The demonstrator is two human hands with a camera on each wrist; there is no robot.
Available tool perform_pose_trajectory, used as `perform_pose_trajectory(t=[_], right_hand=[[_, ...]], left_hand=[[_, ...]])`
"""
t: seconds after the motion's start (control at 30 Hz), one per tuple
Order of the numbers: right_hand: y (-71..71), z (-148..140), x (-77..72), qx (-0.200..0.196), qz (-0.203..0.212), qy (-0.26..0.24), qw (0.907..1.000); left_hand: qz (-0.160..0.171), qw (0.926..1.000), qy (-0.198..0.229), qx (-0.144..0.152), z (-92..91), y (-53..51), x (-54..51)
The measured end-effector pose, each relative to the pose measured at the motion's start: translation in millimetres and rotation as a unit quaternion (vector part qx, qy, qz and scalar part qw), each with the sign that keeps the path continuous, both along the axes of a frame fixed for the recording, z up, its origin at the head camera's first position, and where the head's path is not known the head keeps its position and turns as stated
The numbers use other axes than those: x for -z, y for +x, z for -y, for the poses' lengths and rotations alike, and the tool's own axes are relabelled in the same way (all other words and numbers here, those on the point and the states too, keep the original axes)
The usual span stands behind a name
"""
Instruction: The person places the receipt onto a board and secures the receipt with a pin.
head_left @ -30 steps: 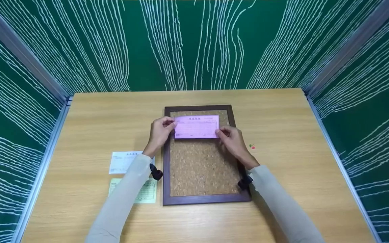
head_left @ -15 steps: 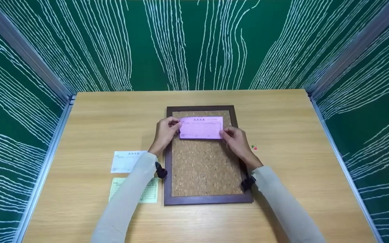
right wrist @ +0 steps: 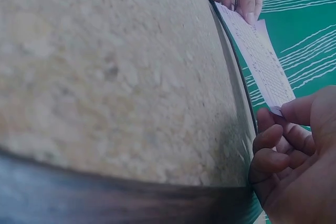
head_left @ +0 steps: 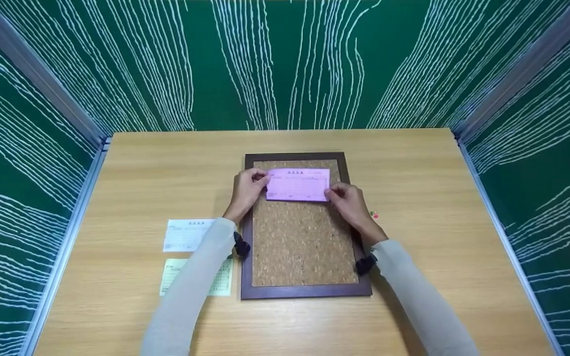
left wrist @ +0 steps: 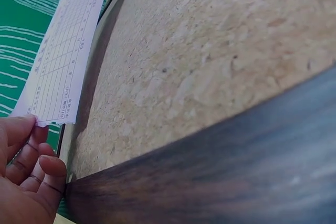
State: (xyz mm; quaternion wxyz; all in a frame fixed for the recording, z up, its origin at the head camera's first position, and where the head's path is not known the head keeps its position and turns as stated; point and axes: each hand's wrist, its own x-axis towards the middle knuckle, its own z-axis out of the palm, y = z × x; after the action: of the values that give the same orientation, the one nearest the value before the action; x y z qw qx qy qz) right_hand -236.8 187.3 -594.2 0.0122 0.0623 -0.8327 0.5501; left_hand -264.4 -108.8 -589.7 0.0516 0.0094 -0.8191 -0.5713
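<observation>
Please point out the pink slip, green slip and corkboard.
Pink slip [head_left: 298, 185], head view: middle of its printed face.
Green slip [head_left: 222, 280], head view: its uncovered right part.
Corkboard [head_left: 304, 244], head view: bare cork surface.

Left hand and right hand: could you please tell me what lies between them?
A pink slip is between them, its ends pinched by the left hand and the right hand; the corkboard is beneath. The head view shows this.

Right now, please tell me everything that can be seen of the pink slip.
The pink slip is a thin rectangular form, apparently paper, with printed heading and ruled lines. It is held above the upper part of the corkboard, long sides across; the left hand pinches its left edge, the right hand its lower right corner.
</observation>
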Motion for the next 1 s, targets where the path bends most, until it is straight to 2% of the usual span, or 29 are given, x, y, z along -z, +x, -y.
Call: perform_pose_trajectory(t=[0.4, 0.7, 1.0], right_hand=[[-4.9, 2.3, 4.9, 0.022, -0.001, 0.042, 0.9989], [-7.2, 1.2, 8.4, 0.027, -0.004, 0.052, 0.9983], [-11.3, 0.7, 9.6, 0.04, 0.005, 0.072, 0.9966]], left_hand=[[0.01, 0.999, -0.044, 0.007, -0.8, -3.6, 6.8], [0.022, 0.9943, -0.104, -0.003, -3.2, -5.1, 4.9], [0.01, 0.9912, -0.132, -0.004, -3.9, -9.2, 7.5]])
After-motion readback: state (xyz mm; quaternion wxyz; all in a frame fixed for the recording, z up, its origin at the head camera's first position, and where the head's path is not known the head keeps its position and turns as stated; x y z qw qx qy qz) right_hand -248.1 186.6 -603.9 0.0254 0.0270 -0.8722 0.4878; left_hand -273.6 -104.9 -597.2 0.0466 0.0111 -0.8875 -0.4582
